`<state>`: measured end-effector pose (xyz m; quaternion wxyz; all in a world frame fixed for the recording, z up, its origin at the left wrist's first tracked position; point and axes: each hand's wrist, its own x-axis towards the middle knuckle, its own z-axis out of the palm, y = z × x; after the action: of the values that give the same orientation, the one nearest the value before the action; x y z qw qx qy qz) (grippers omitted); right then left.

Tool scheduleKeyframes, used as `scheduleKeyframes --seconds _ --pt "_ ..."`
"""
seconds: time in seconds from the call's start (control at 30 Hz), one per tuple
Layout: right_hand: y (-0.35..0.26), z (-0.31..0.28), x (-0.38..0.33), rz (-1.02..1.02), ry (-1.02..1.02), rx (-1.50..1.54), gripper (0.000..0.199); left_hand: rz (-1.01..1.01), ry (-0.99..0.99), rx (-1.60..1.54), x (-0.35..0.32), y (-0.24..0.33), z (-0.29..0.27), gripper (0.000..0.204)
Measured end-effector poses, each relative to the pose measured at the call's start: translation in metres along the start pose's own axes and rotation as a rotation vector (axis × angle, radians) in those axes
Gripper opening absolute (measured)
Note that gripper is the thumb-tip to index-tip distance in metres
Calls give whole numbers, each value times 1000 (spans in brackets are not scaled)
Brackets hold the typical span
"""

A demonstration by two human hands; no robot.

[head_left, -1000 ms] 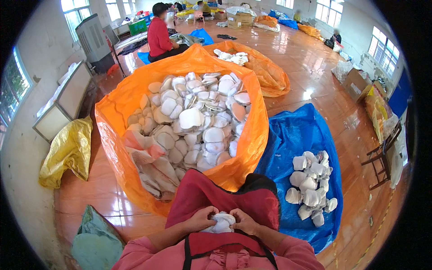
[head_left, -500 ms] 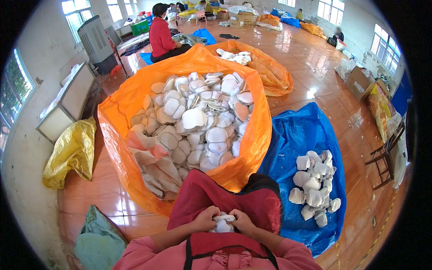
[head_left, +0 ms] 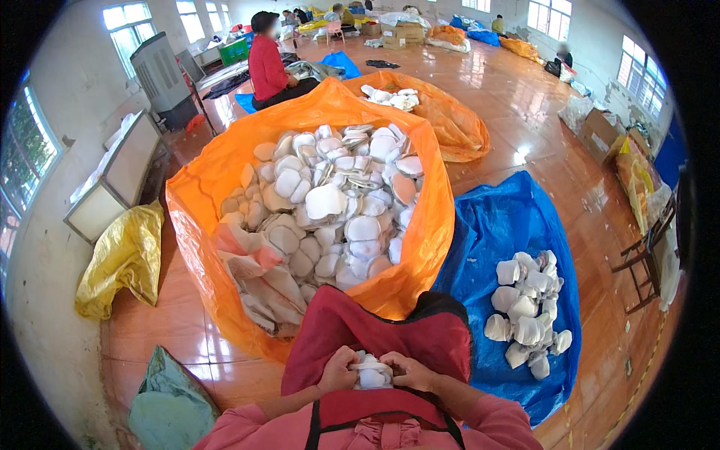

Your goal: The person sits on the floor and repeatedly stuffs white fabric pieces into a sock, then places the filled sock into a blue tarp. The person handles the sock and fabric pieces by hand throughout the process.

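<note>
Over my lap, my left hand [head_left: 340,370] and my right hand [head_left: 412,372] are closed on a small stack of white pads [head_left: 374,377], one at each side. A narrow white band runs across its top between my fingers; whether it is separate from the pads I cannot tell. In front of my knees, a large orange sack [head_left: 193,247] lies open, full of loose white pads [head_left: 325,202], some with a beige or pinkish tint. Bundled white pads [head_left: 523,309] sit in a cluster on a blue sheet [head_left: 491,225] to my right.
Another orange sack [head_left: 463,127] with white pieces lies beyond the large one. A yellow sack [head_left: 124,255] and a green bag [head_left: 169,409] are at my left. A person in red [head_left: 268,71] sits at the far left. A wooden chair [head_left: 643,262] stands far right.
My hands have moved slightly apart, and the white band between them looks straighter across the stack. The person in red has turned the head. The view has shifted a little.
</note>
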<state>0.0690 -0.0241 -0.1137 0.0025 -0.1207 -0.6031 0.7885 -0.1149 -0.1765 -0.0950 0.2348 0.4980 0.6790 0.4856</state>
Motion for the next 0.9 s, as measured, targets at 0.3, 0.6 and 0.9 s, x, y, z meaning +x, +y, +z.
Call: scheduleKeyframes --seconds 0.3,0.6,0.9 --pt "1 2 6 -276 99 -470 49 -36 -4 57 -5 -7 1 22" --pt "9 8 4 -280 132 -440 48 -41 -213 -58 -11 -12 -18 25" --pt "20 13 7 -222 185 -383 49 -716 -572 -253 24 33 -43 37"
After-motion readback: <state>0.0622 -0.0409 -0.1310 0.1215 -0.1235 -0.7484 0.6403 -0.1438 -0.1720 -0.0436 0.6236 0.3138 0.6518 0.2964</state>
